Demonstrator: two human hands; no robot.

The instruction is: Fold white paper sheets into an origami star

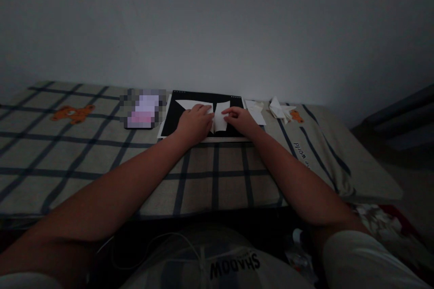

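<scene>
A white sheet of paper, partly folded, lies on a black board at the far side of the checked bedcover. My left hand rests flat on the paper's left part, fingers stretched toward the fold. My right hand presses on the paper's right part, fingers lying on the sheet and pointing left. Both hands meet near the middle fold.
A blurred phone-like object lies left of the board. Right of it are a flat white sheet and a folded paper figure. The checked bedcover has orange bear prints. A plain wall stands behind.
</scene>
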